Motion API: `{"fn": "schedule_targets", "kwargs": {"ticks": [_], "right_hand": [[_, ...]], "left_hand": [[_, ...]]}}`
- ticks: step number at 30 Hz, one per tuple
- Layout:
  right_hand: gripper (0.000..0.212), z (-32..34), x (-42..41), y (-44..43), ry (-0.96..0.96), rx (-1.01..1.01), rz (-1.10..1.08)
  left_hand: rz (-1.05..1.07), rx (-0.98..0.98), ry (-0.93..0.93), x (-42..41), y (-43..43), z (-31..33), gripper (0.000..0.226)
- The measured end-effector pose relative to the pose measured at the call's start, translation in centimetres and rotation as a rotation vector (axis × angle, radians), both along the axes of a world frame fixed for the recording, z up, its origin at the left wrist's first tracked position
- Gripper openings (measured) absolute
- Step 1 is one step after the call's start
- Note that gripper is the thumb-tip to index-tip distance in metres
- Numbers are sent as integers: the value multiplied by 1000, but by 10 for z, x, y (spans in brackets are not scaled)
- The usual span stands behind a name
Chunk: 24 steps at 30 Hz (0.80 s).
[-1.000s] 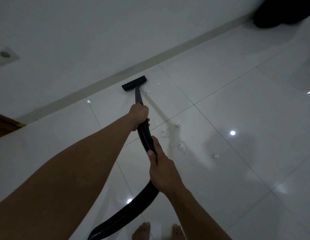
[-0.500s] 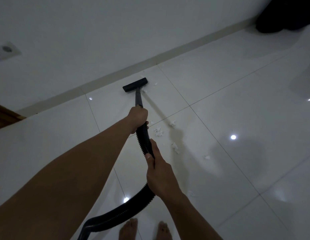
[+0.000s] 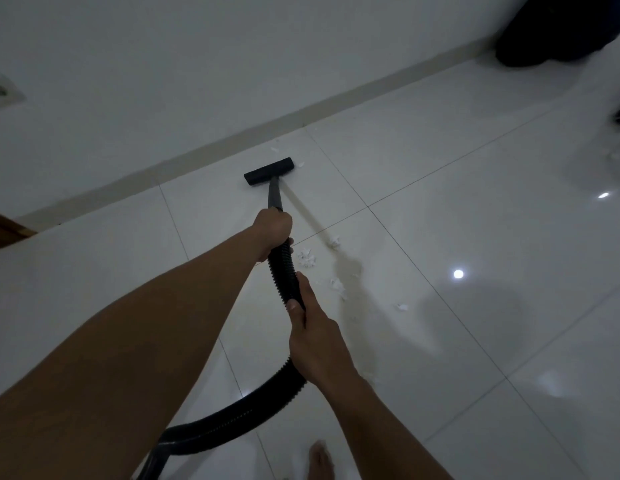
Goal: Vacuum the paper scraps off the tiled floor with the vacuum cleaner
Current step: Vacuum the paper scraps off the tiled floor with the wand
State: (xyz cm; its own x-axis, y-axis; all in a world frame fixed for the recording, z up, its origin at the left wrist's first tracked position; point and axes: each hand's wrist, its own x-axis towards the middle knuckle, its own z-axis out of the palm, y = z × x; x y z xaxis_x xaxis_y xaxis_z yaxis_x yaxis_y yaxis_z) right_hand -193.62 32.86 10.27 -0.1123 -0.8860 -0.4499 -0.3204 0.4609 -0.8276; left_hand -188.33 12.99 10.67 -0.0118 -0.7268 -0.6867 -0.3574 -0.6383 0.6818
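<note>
Pushed floor nozzle [image 3: 269, 170] slightly nearer the skirting [image 3: 336, 110]. Both fists, left hand [image 3: 273, 229] and right hand [image 3: 317, 344], clamped round hose [image 3: 284, 271], mid-sweep. Next, probably: drag back over paper scraps [image 3: 307, 258].

Pushed the nozzle [image 3: 269, 171] further out toward the baseboard [image 3: 336, 109]; it's now near the scrap [image 3: 274, 149] there. My one visible foot [image 3: 320, 459] is further right than the two seen before.

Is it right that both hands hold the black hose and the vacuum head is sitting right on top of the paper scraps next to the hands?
Not quite. The head view shows the vacuum head near the wall, away from those paper scraps. Both the left hand and right hand do hold the black hose.
</note>
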Motion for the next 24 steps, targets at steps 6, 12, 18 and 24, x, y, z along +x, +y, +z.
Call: {"fn": "schedule_targets", "kwargs": {"ticks": [6, 12, 18, 24], "right_hand": [[51, -7, -9, 2, -2, 3, -4], [51, -3, -14, 13, -5, 9, -6], [50, 4, -11, 45, -6, 13, -28], [48, 15, -3, 84, -8, 21, -66]], "left_hand": [[-5, 12, -2, -9, 3, -6, 41], [13, 13, 14, -12, 15, 1, 34], [2, 24, 35, -13, 46, 5, 32], [-23, 19, 37, -8, 84, 14, 34]]}}
